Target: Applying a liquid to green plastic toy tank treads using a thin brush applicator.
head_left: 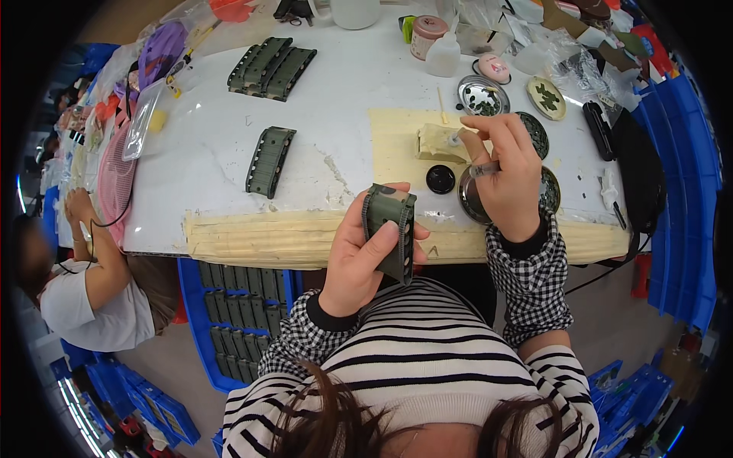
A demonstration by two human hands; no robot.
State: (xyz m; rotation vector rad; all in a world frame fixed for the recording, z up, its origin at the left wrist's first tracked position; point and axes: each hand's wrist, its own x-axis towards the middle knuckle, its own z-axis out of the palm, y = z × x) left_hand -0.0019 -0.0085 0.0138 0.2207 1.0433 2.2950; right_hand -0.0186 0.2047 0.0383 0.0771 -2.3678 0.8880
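My left hand (353, 263) is closed around a green camouflage curved plastic piece (391, 217) with toothed edges, held over the table's front edge. To the right, my right hand (505, 164) hovers above the mat with its fingers bent together; a greyish band or barrel shows at them, and I cannot make out what they hold. Its fingertips are beside a tape-wrapped block (437, 143). Below the block is a small round black lid (440, 179). Part of a dark round dish (473, 197) shows under the right hand.
Similar green pieces lie on the table, one alone (270, 162) and a small stack (272, 69). Tins of small green parts (482, 97) stand at right, near a white squeeze bottle (443, 57). A blue crate (200, 320) of green pieces sits below; another person (99, 294) works at left.
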